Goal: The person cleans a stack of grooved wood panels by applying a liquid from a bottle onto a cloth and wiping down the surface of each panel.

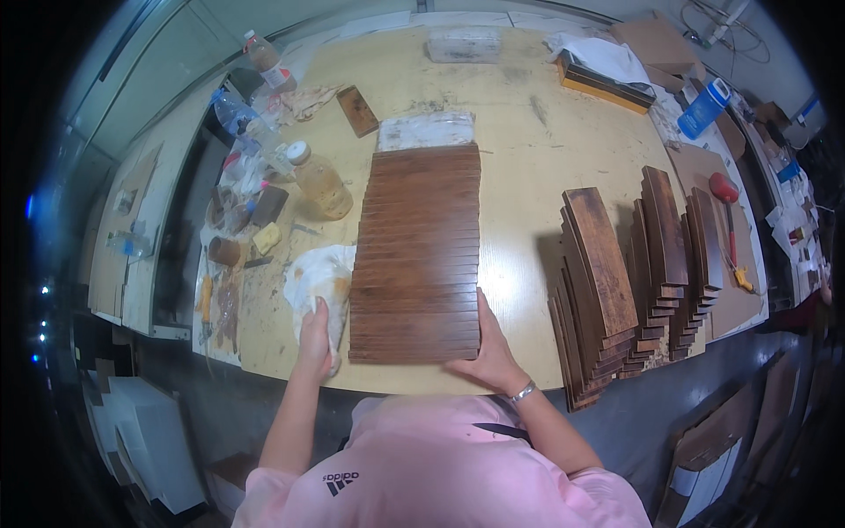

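Observation:
A row of brown wooden slats (417, 246), laid edge to edge with slightly uneven ends, lies on the table in front of me. A white cloth (319, 271) with tan stains sits bunched against the row's left side. My left hand (315, 341) grips the near end of that cloth, fingers closed on it. At the near right corner of the row is my right hand (495, 350), its fingers spread: one side runs along the right edge and the other reaches the front edge. It touches the slats without closing round them.
Stacks of brown slats (603, 264) stand to the right. Behind the row lies a white wrapped block (426, 130). A jar of amber liquid (322, 183), a small wood block (357, 111) and bottles (264, 60) are at left. A red-handled tool (727, 211) lies far right.

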`<state>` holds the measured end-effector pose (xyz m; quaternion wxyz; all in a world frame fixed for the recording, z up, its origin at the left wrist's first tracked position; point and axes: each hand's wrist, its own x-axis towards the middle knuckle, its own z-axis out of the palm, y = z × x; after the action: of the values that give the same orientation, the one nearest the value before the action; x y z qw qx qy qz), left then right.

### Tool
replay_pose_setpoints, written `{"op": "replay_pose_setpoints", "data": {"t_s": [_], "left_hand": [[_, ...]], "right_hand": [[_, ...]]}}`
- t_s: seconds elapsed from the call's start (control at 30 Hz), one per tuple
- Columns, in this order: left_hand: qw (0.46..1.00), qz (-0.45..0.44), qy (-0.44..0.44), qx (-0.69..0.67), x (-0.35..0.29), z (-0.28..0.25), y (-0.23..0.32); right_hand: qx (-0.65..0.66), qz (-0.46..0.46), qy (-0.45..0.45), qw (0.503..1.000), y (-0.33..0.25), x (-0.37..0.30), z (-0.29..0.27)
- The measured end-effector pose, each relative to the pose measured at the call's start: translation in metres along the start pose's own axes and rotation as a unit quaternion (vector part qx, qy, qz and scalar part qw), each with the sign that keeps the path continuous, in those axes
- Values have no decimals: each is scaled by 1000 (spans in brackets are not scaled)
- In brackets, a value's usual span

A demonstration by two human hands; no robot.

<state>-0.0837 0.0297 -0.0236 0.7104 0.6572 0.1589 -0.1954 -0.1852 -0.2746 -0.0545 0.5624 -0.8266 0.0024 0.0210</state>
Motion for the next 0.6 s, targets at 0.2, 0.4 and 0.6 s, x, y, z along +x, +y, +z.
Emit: {"op": "replay_pose_setpoints", "data": {"t_s": [0.2,0.4,0.6], "left_hand": [[802,121,-211,546,-36,111,-50],[635,318,-153,687,-46,67,-14],[605,379,-296,634,-57,131,-50]], "right_hand": [[-38,14,-8,999,-4,0,5],[-47,5,-3,999,2,-2,1],[53,3,-43,998,16,-6,9]]}}
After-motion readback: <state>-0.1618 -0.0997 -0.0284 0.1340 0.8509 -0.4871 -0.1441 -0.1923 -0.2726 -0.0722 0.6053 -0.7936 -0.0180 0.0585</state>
